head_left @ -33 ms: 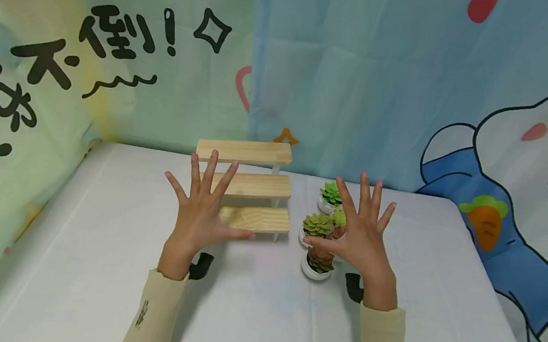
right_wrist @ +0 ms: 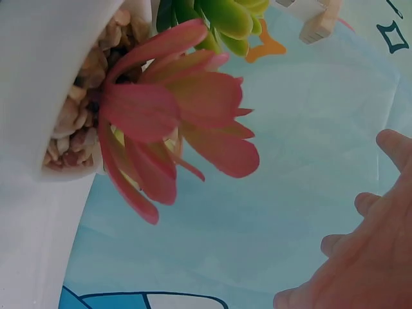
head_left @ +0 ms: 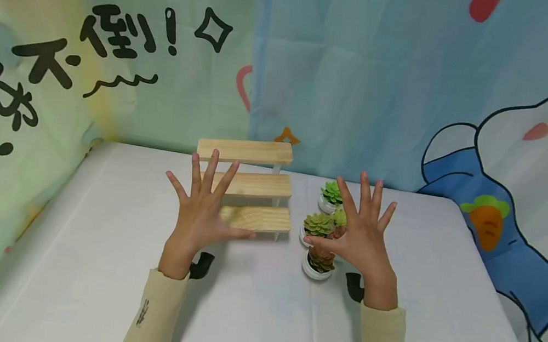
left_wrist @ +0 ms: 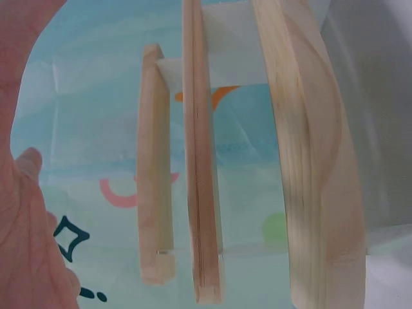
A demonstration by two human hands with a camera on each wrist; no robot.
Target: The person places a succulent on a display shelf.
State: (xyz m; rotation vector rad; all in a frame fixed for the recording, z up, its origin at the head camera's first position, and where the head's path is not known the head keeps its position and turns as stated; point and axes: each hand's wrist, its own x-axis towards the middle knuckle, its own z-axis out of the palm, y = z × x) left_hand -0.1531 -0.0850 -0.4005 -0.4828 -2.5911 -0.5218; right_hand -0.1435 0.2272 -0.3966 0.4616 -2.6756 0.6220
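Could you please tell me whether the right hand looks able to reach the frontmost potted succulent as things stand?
Probably yes: the right hand hovers, open and empty, close to the frontmost potted succulent, and nothing visible blocks the way.

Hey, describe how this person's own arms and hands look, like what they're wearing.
The left hand and right hand are bare, without gloves. Both arms wear beige long sleeves ending at the wrists. The left sleeve has a small dark marking. A black, curved piece juts from each wrist's inner side.
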